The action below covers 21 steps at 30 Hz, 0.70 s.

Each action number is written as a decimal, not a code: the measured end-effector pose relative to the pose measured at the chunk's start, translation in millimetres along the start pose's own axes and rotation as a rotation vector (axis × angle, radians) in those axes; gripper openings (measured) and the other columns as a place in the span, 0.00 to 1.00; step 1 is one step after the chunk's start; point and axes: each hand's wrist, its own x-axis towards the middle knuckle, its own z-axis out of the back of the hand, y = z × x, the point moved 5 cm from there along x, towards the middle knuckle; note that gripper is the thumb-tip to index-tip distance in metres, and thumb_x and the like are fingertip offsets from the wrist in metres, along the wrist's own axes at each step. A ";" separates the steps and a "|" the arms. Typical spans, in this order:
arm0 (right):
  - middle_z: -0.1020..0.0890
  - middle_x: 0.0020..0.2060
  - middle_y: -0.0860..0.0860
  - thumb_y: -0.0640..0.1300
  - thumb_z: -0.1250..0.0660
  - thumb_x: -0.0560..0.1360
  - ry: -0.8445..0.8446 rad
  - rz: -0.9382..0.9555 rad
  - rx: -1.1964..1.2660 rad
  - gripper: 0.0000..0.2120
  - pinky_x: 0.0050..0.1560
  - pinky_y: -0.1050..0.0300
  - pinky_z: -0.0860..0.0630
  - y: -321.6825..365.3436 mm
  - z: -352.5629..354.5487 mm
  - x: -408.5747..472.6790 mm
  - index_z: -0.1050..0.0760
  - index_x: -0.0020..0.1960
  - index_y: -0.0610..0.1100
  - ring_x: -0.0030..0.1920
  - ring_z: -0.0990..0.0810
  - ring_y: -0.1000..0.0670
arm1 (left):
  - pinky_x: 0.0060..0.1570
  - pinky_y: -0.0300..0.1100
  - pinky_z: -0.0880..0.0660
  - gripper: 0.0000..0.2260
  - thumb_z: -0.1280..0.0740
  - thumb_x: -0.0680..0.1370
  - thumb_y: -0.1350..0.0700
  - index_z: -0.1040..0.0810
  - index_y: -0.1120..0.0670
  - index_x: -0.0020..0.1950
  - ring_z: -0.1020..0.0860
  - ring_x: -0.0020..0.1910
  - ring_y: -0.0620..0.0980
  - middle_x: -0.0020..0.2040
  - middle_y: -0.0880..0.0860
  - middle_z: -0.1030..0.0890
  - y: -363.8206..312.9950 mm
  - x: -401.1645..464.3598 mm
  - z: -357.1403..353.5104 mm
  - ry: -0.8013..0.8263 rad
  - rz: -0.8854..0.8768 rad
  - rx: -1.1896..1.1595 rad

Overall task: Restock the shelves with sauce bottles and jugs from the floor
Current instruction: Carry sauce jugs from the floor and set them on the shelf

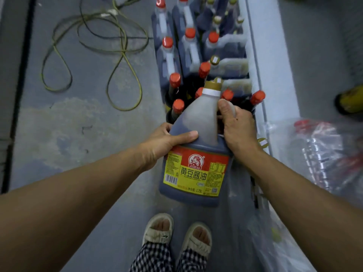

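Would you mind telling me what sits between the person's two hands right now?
In the head view, the soy sauce jug fills that gap: the left hand holds its shoulder, and the right hand grips its handle.

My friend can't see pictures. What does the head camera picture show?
Two hands hold a big jug of dark sauce with a red and yellow label: the left hand grips its side, the right hand its handle. Behind it, red-capped bottles and more jugs stand on the grey floor.
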 end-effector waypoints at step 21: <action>0.16 0.39 0.47 0.71 0.42 0.69 -0.370 0.182 0.080 0.29 0.47 0.41 0.22 352.6 316.3 -123.4 0.22 0.41 0.44 0.43 0.17 0.44 | 0.39 0.38 0.22 0.32 0.25 0.57 0.40 0.29 0.48 0.58 0.16 0.40 0.46 0.49 0.50 0.17 -350.5 -318.7 -58.4 0.160 -0.480 0.153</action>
